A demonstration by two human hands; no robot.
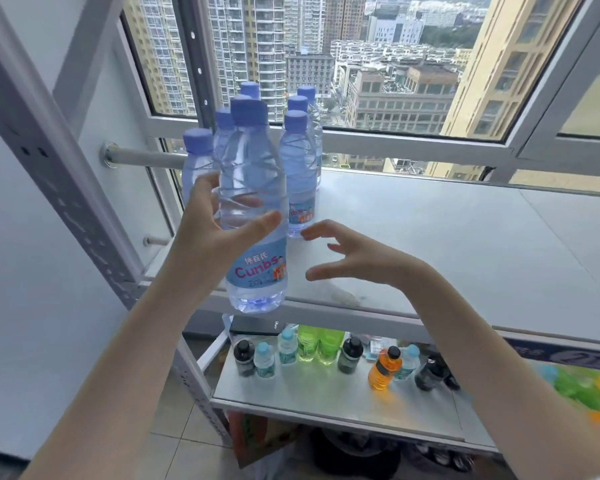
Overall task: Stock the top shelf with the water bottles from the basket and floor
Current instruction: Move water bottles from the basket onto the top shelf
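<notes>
We find stocked bottles [298,161] at the shelf's [430,237] back-left corner. Left hand [215,237] grips a bottle [253,174], not yet placed. Right hand [354,254] is spread and empty.

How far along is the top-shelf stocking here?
Done: at least six standing bottles cluster at the back left of the top shelf. In hand: the left hand grips one more water bottle at the shelf's front edge; the right hand is open beside it. Left: setting it down. No basket shows, so the remainder is unknown.
</notes>
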